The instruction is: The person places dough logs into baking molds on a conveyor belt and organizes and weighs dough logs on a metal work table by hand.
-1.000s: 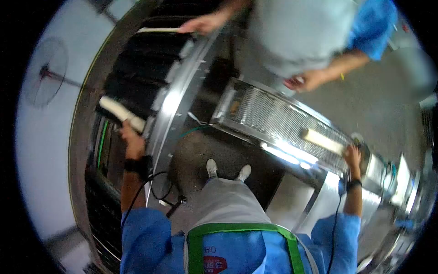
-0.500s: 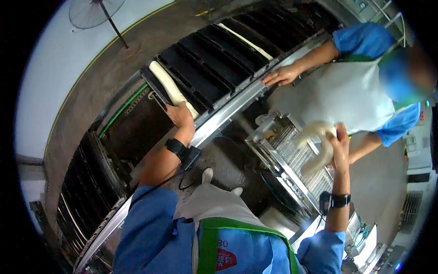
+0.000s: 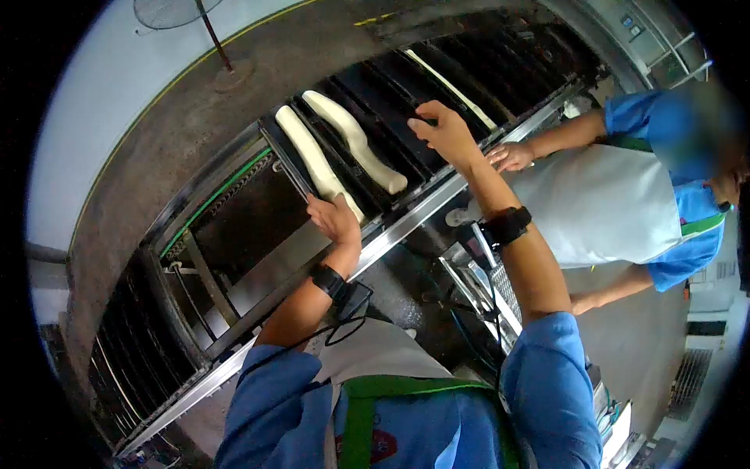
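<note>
A long pale dough log [image 3: 306, 148] lies in the nearest black slot of the conveyor, along its edge. My left hand [image 3: 336, 219] is at its near end, thumb and fingers around the dough. In the neighbouring slot rests a second, slightly S-bent dough log [image 3: 355, 144], untouched by either hand. My right hand [image 3: 445, 133] hovers above the slots to the right of it, holding nothing, with loosely bent fingers apart. Further right, a thin pale strip [image 3: 451, 90] shows in another slot.
A co-worker in a pale apron [image 3: 594, 203] stands at the right, one hand [image 3: 512, 156] on the conveyor's metal rail [image 3: 391, 238]. A metal mesh conveyor [image 3: 500, 289] is partly hidden under my right arm. An open frame section [image 3: 234, 250] gapes left of the dough. A fan stand [image 3: 215, 39] is behind.
My right hand has let go of the curved dough, which now lies stretched along a slot, and is raised above the conveyor. My left hand stays at the first log's near end.
</note>
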Motion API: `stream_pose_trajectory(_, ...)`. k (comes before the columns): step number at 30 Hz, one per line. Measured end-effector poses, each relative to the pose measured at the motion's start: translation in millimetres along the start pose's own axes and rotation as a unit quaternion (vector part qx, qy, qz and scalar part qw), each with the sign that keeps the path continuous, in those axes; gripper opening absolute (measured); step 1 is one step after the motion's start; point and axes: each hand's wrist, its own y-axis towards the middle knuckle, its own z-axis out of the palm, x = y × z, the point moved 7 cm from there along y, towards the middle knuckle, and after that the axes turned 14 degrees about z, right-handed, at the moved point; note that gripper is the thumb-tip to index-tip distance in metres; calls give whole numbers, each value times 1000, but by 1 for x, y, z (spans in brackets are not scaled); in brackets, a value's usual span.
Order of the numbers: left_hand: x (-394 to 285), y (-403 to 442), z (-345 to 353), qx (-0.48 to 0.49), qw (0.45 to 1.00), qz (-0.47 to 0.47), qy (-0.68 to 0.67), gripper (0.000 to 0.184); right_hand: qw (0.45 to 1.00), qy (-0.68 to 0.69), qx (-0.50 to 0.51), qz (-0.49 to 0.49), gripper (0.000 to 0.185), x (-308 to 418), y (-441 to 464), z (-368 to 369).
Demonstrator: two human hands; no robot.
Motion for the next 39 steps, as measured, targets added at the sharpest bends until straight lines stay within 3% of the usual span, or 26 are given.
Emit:
stream_pose_trajectory(1,4,0,4,6,1000,0,2,60,1000,0,-2,6,36,-10,-2,-6)
stream_pose_trajectory(3,10,0,7,-8,1000,28,10,60,982,37,119,141,30,-45,-15,-7)
stream_pose_trajectory(4,8,1,7,19,1000,3,-17,61,984,7,117,137,30,-60,-22,-12)
stream_pose_trajectory(5,10,1,9,-26,997,52,45,56,985,-19,117,124,29,-74,-34,-21)
stream_pose_trajectory(7,17,13,17,4,1000,4,9,49,971,-75,133,183,29,-98,-63,-38)
stream_pose_trajectory(9,21,22,25,-26,999,14,-20,35,969,-8,145,199,30,-129,-102,-51)
stream_pose_trajectory(10,12,21,23,-10,1000,-6,-11,31,986,-125,103,46,27,-135,-118,-56)
stream_pose_trajectory(11,16,23,29,-25,997,-1,-69,33,972,-155,97,145,23,-131,-144,-69)
stream_pose_trajectory(12,10,21,14,-19,997,23,-66,36,955,-61,119,265,22,-151,-170,-67)
stream_pose_trajectory(13,21,23,17,19,981,2,-191,41,962,-80,103,239,23,-180,-191,-65)
stream_pose_trajectory(14,48,31,20,-30,985,-36,-164,41,981,-68,75,166,23,-182,-216,-72)
stream_pose_trajectory(15,71,39,21,-50,989,-52,-132,43,952,-34,94,289,25,-199,-241,-75)
stream_pose_trajectory(17,56,42,28,3,998,-35,-59,46,927,-25,71,367,24,-244,-291,-111)
stream_pose_trajectory(18,50,43,31,29,999,-25,-22,47,910,62,41,407,25,-267,-319,-120)
stream_pose_trajectory(23,12,30,16,1,995,14,102,51,809,307,-77,495,26,-342,-441,-170)
stream_pose_trajectory(27,30,40,28,15,994,38,106,46,788,242,-110,556,23,-378,-505,-194)
stream_pose_trajectory(29,29,42,27,26,991,43,121,47,823,168,-117,530,21,-388,-529,-200)
stream_pose_trajectory(30,21,43,19,-25,987,80,140,42,841,152,-119,506,19,-411,-544,-200)
stream_pose_trajectory(31,14,42,12,-77,977,116,162,43,825,38,-124,550,17,-423,-560,-204)
stream_pose_trajectory(32,4,33,5,-82,972,113,187,44,797,86,-135,582,22,-484,-584,-191)
stream_pose_trajectory(33,-7,24,-4,-89,968,108,209,44,792,-50,-119,596,20,-370,-577,-223)
stream_pose_trajectory(35,-3,29,1,-24,967,125,223,39,780,-50,-158,603,30,-423,-609,-224)
stream_pose_trajectory(37,1,44,14,24,964,122,234,34,766,-164,-215,584,37,-394,-629,-245)
stream_pose_trajectory(39,0,48,14,19,960,127,250,33,746,-162,-241,600,48,-388,-648,-260)
